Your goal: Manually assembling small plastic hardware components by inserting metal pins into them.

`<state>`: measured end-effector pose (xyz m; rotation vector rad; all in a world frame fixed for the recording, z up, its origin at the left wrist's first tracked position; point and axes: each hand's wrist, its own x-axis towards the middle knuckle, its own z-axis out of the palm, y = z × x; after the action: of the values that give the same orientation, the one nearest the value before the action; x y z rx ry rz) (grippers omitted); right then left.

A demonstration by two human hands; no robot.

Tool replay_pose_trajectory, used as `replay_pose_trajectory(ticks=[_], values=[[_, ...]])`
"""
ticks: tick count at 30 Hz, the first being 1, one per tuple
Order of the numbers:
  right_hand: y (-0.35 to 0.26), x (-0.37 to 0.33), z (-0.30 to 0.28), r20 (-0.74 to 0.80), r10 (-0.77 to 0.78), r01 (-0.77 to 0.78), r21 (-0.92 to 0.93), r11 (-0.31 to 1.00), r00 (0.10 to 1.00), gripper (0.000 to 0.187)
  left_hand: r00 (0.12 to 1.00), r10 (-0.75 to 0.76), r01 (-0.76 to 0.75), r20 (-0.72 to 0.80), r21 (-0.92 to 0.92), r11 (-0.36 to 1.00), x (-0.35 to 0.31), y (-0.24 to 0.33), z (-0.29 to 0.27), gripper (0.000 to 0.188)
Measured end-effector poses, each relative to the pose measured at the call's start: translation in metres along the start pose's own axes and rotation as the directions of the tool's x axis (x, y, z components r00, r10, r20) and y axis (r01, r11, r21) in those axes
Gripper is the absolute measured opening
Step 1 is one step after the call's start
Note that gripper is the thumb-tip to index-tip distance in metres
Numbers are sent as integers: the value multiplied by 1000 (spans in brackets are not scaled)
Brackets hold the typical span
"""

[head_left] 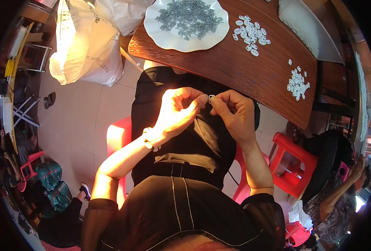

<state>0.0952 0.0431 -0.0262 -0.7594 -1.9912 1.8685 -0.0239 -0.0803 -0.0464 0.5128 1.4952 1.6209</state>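
My right hand [238, 115] pinches a small white plastic piece [211, 97] between thumb and fingertips, above my lap. Close beside it, my left hand [175, 109] has thumb and fingers pressed together; whatever they hold is too small to make out. Ahead on the brown wooden table [273, 69] stands a white scallop-edged plate [151, 24] heaped with small grey, slender pieces [189, 19]. To its right lies a loose pile of white oval plastic pieces [251, 35]. Smaller white pieces [297, 85] form another pile near the table's right end.
Large white sacks [91, 50] stand left of the table. A translucent sheet-like thing [311, 29] lies at the far right edge. A red plastic stool [294, 165] is to my right, near another person's arm [340, 188]. Dark green bags [53, 186] sit at the left.
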Motion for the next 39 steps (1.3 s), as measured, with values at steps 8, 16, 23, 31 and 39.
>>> replay_pose_trajectory(ticks=[8,16,23,31,39], values=[[-2,1,-3,-26,50,-47,84,995,998,14,999,-45,45,9,-15,999,5,2,-4,28],[-2,2,-4,-8,49,-48,92,995,999,14,999,-50,50,5,-27,998,7,1,-6,30],[-1,1,-4,-10,44,-43,92,995,999,15,998,-60,63,29,-94,994,5,1,-4,25],[0,1,-2,-18,34,-32,102,994,999,15,997,-70,71,17,-105,992,3,-1,-4,23],[1,-1,-2,-29,26,-24,64,998,999,15,998,-59,59,3,-108,992,1,-4,-1,23]])
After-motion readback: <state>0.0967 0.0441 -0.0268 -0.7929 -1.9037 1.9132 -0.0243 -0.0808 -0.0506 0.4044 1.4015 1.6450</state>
